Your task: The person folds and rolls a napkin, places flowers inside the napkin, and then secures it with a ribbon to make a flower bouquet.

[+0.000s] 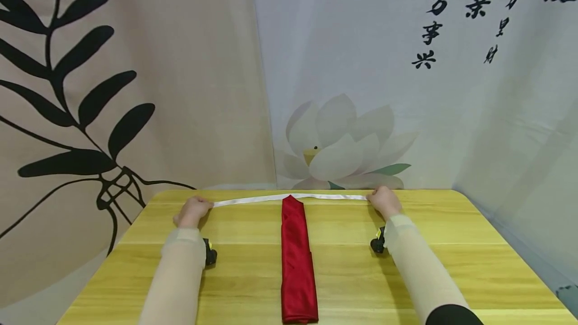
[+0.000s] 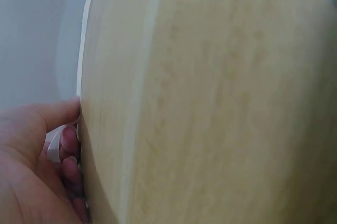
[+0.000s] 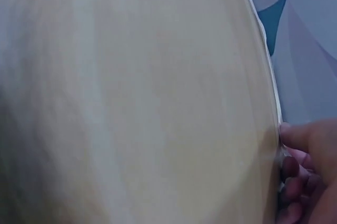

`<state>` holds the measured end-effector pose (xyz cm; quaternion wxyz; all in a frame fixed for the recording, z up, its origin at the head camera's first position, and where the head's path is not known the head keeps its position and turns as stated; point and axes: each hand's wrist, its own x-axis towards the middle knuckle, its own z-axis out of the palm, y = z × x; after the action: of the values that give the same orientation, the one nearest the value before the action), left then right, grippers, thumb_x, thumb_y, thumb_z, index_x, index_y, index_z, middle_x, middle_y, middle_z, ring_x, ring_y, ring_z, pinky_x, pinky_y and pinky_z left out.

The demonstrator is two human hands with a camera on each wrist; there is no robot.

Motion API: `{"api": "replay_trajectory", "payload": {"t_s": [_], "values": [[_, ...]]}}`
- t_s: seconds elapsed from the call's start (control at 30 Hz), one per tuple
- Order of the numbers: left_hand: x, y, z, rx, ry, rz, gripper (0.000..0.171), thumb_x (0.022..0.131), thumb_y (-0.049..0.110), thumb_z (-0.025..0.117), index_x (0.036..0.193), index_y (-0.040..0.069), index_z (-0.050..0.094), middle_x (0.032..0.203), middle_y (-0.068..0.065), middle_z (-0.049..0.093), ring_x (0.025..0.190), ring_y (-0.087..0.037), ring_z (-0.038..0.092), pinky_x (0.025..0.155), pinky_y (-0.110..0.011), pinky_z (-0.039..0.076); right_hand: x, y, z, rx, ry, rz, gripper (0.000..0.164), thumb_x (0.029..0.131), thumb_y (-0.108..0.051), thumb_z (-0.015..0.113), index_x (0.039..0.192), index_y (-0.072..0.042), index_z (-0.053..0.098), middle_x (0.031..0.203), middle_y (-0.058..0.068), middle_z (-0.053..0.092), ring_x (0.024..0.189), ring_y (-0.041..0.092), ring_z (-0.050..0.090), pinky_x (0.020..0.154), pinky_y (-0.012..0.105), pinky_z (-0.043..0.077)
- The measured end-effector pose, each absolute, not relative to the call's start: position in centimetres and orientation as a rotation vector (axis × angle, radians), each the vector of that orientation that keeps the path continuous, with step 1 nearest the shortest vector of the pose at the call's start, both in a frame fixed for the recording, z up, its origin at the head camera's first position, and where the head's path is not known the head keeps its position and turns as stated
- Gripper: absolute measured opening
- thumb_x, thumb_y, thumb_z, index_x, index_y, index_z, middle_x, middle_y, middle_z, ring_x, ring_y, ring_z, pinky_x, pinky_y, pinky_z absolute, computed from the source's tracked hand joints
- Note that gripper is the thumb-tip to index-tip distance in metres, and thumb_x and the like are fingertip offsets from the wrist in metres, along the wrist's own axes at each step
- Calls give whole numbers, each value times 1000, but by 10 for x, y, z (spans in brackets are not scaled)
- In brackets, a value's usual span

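A narrow white ribbon [image 1: 253,199] stretches sideways near the table's far edge. Its left part is pinched by my left hand [image 1: 191,212], thumb against curled fingers; in the left wrist view a loop of ribbon [image 2: 53,148] shows among those fingers. At the other side my right hand [image 1: 385,202] pinches the ribbon too, with the thumb [image 3: 297,135] pressed to it. Between the hands lies a long folded red satin cloth [image 1: 299,265], its pointed far tip meeting the middle of the ribbon. Whether the ribbon passes over or under that tip, I cannot tell.
The wooden table [image 1: 244,275] reaches back to a hanging printed curtain [image 1: 207,89] just behind its far edge. Small black wrist cameras [image 1: 378,240] sit at both wrists, close above the tabletop.
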<state>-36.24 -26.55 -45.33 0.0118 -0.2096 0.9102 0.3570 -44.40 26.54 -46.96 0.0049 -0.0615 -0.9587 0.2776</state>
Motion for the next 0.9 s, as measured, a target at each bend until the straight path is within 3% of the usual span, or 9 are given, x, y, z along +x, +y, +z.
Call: {"api": "replay_trajectory", "payload": {"t_s": [0.17, 0.4, 0.57, 0.77, 0.9], "values": [[-363, -266, -453, -658, 2838, 1114, 37, 96, 36, 57, 118, 6, 60, 124, -17, 57, 113, -39, 50, 99, -65, 16, -442, 266, -469, -198, -2996, 875, 37, 93, -30, 61, 65, -14, 42, 58, 0, 38, 52, 18, 39, 49, 32, 29], [-361, -266, -452, -659, 2830, 1137, 36, 95, 35, 58, 117, 6, 58, 123, -18, 56, 112, -39, 50, 99, -65, 16, -440, 268, -467, -256, -3015, 861, 30, 93, -35, 62, 79, -9, 57, 70, 5, 52, 62, 21, 47, 61, 41, 37], [-359, -267, -452, -634, 2827, 1157, 38, 95, 35, 58, 118, 5, 58, 125, -19, 56, 114, -40, 48, 99, -64, 16, -440, 271, -469, -244, -3013, 863, 30, 92, -38, 62, 85, -8, 61, 81, 7, 59, 67, 22, 51, 61, 40, 40], [-357, -269, -452, -603, 2820, 1173, 45, 95, 40, 57, 122, 4, 57, 130, -20, 54, 119, -42, 46, 100, -66, 14, -439, 277, -472, -205, -3006, 890, 36, 91, -40, 62, 71, -11, 54, 71, 5, 53, 63, 21, 47, 55, 35, 36], [-356, -267, -452, -615, 2837, 1142, 47, 95, 40, 57, 124, 3, 57, 129, -20, 54, 117, -41, 47, 99, -65, 16, -438, 278, -474, -199, -3008, 882, 36, 91, -41, 62, 71, -12, 55, 71, 4, 54, 63, 21, 48, 55, 36, 37]]}}
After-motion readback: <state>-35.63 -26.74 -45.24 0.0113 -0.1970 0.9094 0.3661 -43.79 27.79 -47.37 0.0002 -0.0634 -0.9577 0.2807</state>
